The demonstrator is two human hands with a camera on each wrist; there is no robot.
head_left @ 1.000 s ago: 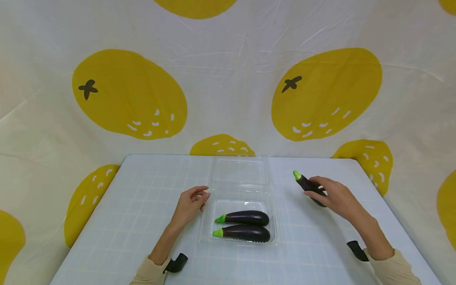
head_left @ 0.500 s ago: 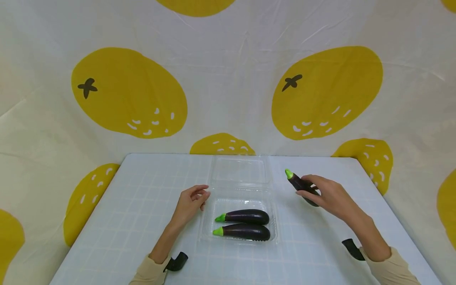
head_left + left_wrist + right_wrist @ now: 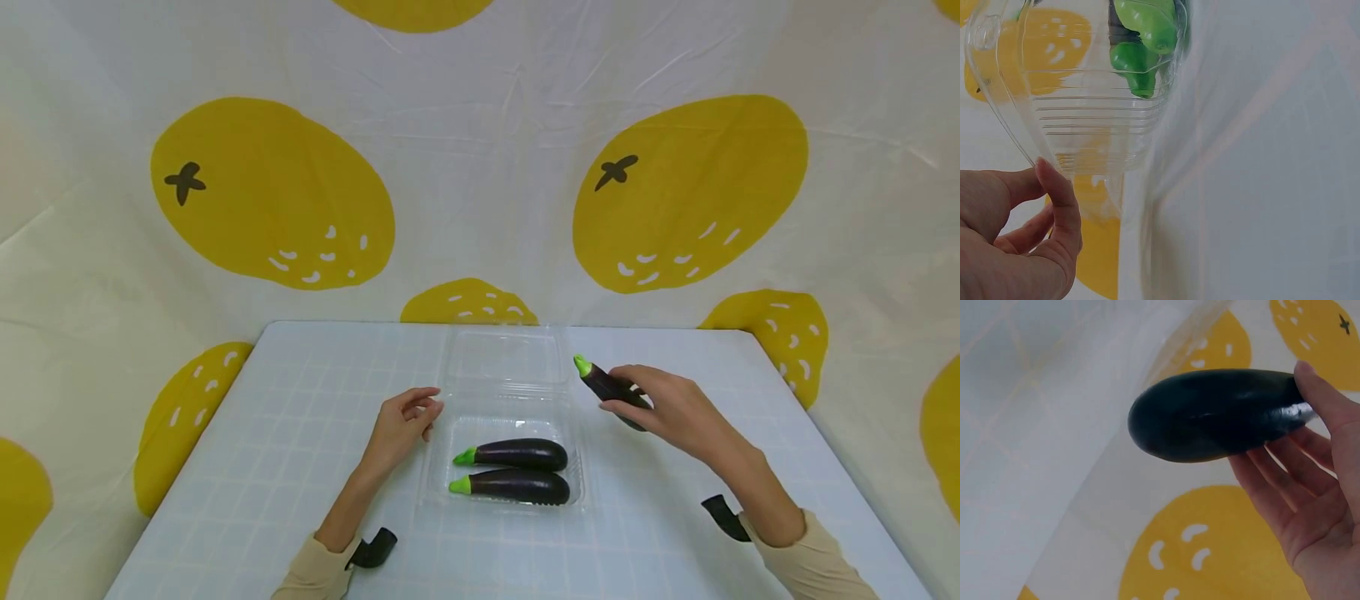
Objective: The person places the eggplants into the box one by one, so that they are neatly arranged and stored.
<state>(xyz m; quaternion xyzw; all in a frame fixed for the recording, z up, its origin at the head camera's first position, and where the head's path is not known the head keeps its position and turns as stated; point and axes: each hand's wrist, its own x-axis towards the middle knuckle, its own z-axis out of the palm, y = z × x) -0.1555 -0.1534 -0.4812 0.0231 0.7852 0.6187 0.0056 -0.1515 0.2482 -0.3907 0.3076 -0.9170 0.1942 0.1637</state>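
A clear plastic clamshell container [image 3: 517,423] lies with its lid [image 3: 508,358] folded back on the table. Two dark eggplants with green stem ends, a rear one [image 3: 525,454] and a front one [image 3: 519,486], lie side by side in its base, stems leftward. My left hand [image 3: 402,423] pinches the container's left rim between thumb and forefinger, as the left wrist view shows. To the right of the container, my right hand [image 3: 675,408] holds a third eggplant [image 3: 606,387] above the table, tilted, green end up and leftward. Its rounded end fills the right wrist view.
The table [image 3: 322,358] has a pale cloth with a faint grid. Behind it hangs a white curtain [image 3: 480,183] printed with yellow fruit. A black wrist mount [image 3: 726,518] sits by the right cuff, another black mount [image 3: 375,547] by the left.
My right hand has carried its eggplant leftward, closer to the container. The left hand and the two eggplants in the container have stayed in place.
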